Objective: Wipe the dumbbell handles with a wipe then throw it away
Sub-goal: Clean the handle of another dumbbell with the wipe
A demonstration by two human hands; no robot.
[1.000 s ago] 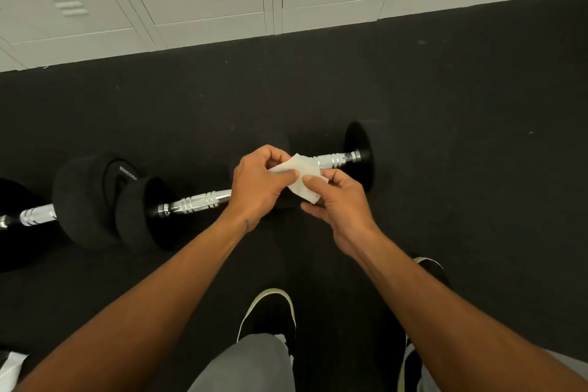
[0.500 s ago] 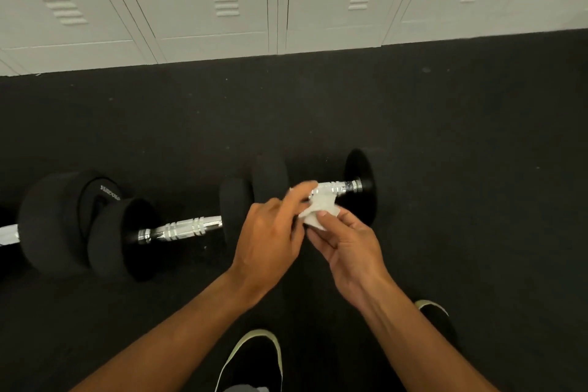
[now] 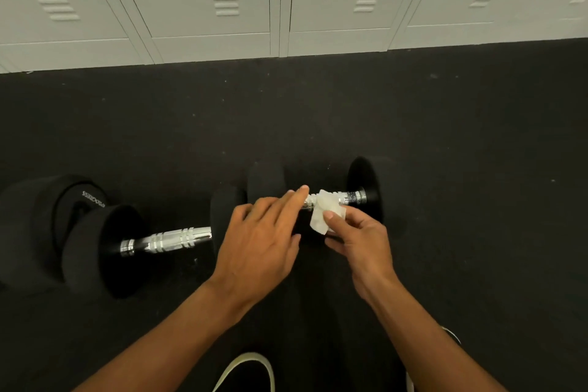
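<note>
I observe two dumbbells lying on the dark floor (image 3: 445, 137), end to end in a rough line running left to right, in front of a row of pale lockers (image 3: 210, 3).

The right dumbbell (image 3: 362, 181) lies directly ahead of me. Its chrome handle (image 3: 351, 197) is partly covered by the white wipe (image 3: 326, 212), which is draped over the middle of the bar and hangs toward me. My right hand (image 3: 362, 239) holds the wipe: the thumb presses it from the near side and the fingers curl beneath the bar, so the hand is closed on the wipe and the handle together. The far end of the handle, next to the right plate, is bare and shiny.

My left hand (image 3: 261, 242) is loosely spread, fingers extended, holding nothing. Its fingertips (image 3: 302, 191) reach to the handle just left of the wipe; I cannot tell whether they touch the bar. The hand hides most of the inner plate of this dumbbell.

The left dumbbell (image 3: 95, 239) lies well apart from both hands, its chrome handle (image 3: 165, 240) fully exposed between black plates. A further black weight (image 3: 47, 210) sits touching its left end.

The toes of two shoes (image 3: 245, 369) appear at the bottom edge.
</note>
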